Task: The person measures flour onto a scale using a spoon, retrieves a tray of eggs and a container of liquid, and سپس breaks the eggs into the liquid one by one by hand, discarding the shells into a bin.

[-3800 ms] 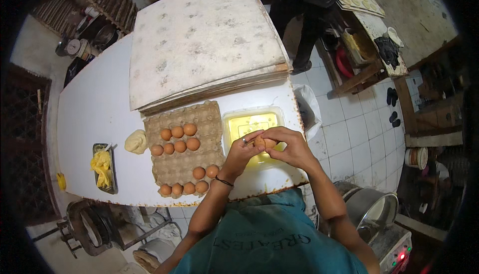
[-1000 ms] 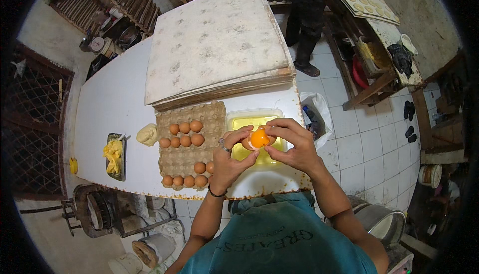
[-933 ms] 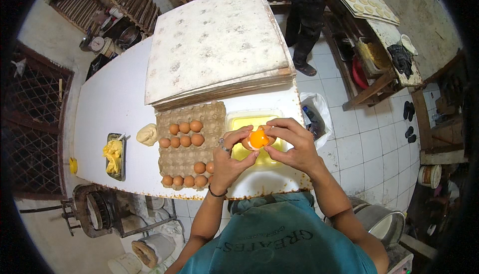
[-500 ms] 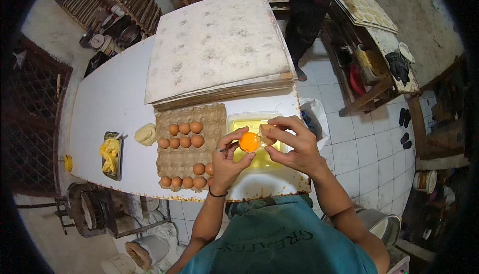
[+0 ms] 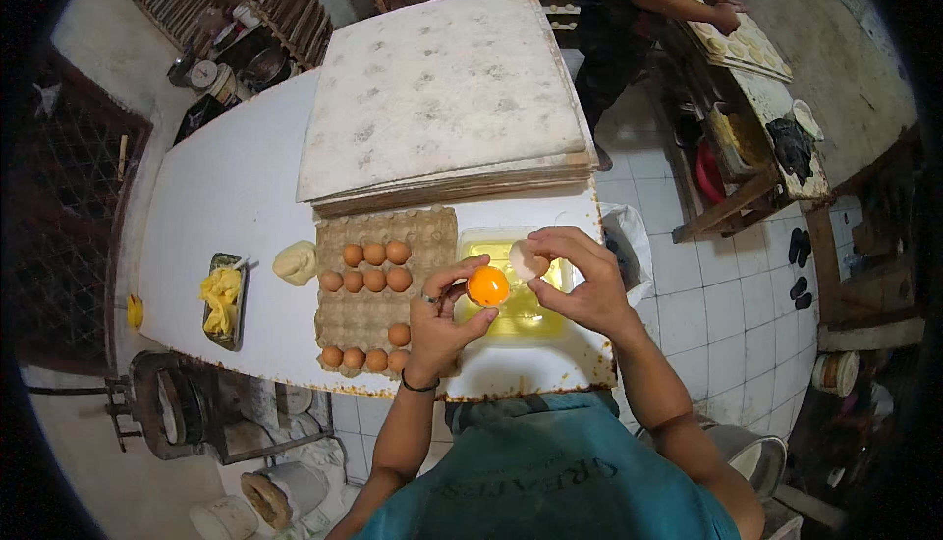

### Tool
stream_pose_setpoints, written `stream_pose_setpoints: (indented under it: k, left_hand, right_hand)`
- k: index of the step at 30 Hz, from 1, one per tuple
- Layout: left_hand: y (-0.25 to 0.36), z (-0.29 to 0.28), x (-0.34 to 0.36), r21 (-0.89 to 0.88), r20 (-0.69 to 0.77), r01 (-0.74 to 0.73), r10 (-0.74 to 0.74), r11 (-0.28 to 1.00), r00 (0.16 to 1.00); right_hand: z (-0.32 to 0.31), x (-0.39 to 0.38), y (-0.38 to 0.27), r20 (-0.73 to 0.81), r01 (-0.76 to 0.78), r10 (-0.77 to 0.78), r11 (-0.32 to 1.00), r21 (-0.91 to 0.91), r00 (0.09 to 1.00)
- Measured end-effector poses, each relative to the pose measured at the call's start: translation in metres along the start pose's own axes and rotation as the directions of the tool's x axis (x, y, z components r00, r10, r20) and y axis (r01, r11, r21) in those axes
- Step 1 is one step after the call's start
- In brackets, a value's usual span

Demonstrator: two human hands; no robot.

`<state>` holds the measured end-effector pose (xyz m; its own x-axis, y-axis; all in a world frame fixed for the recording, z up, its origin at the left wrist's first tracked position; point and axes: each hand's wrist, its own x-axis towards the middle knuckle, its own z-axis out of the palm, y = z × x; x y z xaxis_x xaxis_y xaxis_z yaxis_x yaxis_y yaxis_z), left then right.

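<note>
My left hand (image 5: 444, 314) is closed around an eggshell half with a bright orange yolk (image 5: 488, 286) in it. Opposite it, my right hand (image 5: 587, 283) pinches the other eggshell half (image 5: 527, 260), which is tipped and pale inside. Both are held over a clear rectangular plastic container (image 5: 491, 234) of yellowish egg white, partly hidden by my hands. Left of it lies a cardboard egg tray (image 5: 360, 311) with several brown eggs (image 5: 374, 254) in its cups. My left hand and wrist cover part of that tray's right side.
A stack of floury boards (image 5: 442, 98) stands behind the egg tray. To the left are a dough lump (image 5: 295, 263) and a dark dish (image 5: 228, 334) with yellow stuff. A white bag (image 5: 629, 245) hangs by the table's right edge. Another person (image 5: 629, 9) works at the far bench.
The two shell halves have moved apart, and the right one has turned to show its inside. The yolk stays in the left half. The other person's hands have moved over the far boards.
</note>
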<state>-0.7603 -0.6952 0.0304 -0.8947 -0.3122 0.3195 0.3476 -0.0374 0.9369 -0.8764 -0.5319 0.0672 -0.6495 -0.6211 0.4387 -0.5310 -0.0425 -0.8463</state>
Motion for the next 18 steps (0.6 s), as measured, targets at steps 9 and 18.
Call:
stream_pose_setpoints:
  k: [9,18]
  left_hand:
    - [0.009,0.002,0.005,-0.008,0.074,0.052,-0.051,0.999,0.996]
    - [0.006,0.006,0.006,0.033,0.054,0.07,-0.072,0.997,0.996]
  right_hand:
    - [-0.001,0.0,0.001,0.014,0.036,-0.036,0.999,0.036,0.999]
    - [-0.002,-0.003,0.007,0.059,0.008,-0.014,0.996,0.088,0.998]
